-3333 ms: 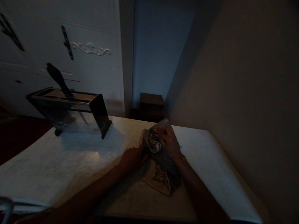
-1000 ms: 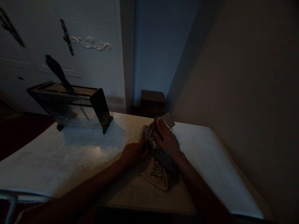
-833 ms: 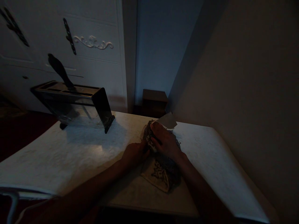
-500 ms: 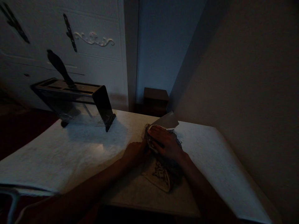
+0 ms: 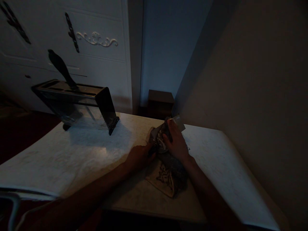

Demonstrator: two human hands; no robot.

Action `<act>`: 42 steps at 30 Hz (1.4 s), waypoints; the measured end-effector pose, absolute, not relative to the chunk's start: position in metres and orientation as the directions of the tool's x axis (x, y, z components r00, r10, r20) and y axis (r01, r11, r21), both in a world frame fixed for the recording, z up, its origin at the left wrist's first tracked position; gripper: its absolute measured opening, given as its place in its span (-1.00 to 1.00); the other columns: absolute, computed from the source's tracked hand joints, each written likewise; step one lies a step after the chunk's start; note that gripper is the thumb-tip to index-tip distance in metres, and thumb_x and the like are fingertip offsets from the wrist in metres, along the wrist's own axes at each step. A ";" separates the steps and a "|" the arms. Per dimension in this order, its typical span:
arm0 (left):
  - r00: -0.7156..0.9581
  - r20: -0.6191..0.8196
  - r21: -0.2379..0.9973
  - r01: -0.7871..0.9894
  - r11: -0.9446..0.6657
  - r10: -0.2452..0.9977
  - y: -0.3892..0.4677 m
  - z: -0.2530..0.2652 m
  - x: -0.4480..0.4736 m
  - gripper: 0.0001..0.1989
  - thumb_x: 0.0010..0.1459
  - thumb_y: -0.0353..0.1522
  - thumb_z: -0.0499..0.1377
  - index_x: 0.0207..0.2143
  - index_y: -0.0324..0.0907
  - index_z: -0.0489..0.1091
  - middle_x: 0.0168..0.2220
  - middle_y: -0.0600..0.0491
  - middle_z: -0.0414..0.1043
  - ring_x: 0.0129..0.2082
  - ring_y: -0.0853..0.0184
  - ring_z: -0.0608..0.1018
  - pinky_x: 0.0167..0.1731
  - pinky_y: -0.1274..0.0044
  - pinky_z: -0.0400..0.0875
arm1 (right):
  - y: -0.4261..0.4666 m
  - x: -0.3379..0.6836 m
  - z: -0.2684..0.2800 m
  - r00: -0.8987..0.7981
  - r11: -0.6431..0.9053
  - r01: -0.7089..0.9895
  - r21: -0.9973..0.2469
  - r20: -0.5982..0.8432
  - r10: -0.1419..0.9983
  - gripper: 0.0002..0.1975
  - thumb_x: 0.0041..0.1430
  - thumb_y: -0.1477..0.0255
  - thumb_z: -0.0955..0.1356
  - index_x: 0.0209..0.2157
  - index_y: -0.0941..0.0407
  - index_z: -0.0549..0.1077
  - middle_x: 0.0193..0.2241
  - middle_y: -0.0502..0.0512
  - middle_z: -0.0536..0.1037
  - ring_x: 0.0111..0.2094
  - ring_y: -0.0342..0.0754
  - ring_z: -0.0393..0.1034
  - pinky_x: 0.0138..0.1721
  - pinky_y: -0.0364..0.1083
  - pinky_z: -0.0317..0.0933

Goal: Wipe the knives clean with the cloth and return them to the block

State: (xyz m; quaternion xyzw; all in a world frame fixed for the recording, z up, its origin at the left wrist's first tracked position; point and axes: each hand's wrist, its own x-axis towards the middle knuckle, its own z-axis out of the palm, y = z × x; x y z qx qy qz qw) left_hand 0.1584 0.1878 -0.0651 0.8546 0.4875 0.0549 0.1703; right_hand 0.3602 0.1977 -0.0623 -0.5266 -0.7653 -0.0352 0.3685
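Observation:
A wide-bladed knife (image 5: 180, 123) lies low over the table, its grey blade partly covered by a cloth. My left hand (image 5: 139, 156) is closed around its dark handle, most of which is hidden in the fingers. My right hand (image 5: 177, 142) presses a bunched, patterned cloth (image 5: 166, 179) onto the blade near its far end. The cloth's beige and dark part spreads on the table below the hands. In the dim light the blade's edge is hard to make out.
At the left of the pale marbled table (image 5: 96, 154) stands a clear-sided knife block (image 5: 72, 96), with one black-handled knife (image 5: 60, 67) in it. A white cabinet (image 5: 103, 64) rises behind. A wall (image 5: 252, 80) borders the right side; a dark box (image 5: 160, 99) stands beyond the table.
My right hand has slid the cloth away from me along the blade towards its far end, turning as it went. The blade's near part now shows. My left hand stays in place.

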 end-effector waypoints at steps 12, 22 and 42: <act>0.482 0.010 0.562 0.722 -0.404 0.876 0.192 -0.069 0.155 -0.59 0.21 -0.16 0.09 0.02 -0.18 0.42 -0.23 -0.07 0.57 -0.29 0.21 0.59 -0.29 0.47 0.41 | 0.207 0.382 -0.074 0.306 0.188 0.749 -0.635 0.584 0.752 -0.25 0.28 0.15 0.23 0.34 0.29 -0.03 0.33 0.38 0.04 0.35 0.13 -0.08 0.32 0.19 -0.10; 0.406 0.098 0.675 0.644 -0.360 0.909 0.195 -0.075 0.154 -0.63 0.15 -0.22 0.16 -0.07 -0.24 0.48 -0.31 -0.07 0.57 -0.39 0.23 0.57 -0.38 0.49 0.36 | 0.217 0.377 -0.071 0.562 0.352 0.081 -0.932 0.334 0.756 -0.16 -0.08 0.28 0.50 0.23 0.12 0.20 0.23 0.19 0.28 0.21 0.07 0.22 0.27 0.13 0.05; 0.301 0.192 0.856 0.414 -0.310 0.934 0.200 -0.072 0.154 -0.49 0.08 -0.18 0.14 -0.01 -0.33 0.45 -0.16 -0.11 0.57 -0.22 0.16 0.59 -0.21 0.44 0.46 | 0.195 0.338 -0.064 0.173 0.138 0.045 -0.989 0.144 0.974 -0.59 -0.11 0.29 0.51 -0.18 0.10 0.48 -0.28 0.04 0.59 -0.26 0.01 0.47 -0.21 -0.05 0.37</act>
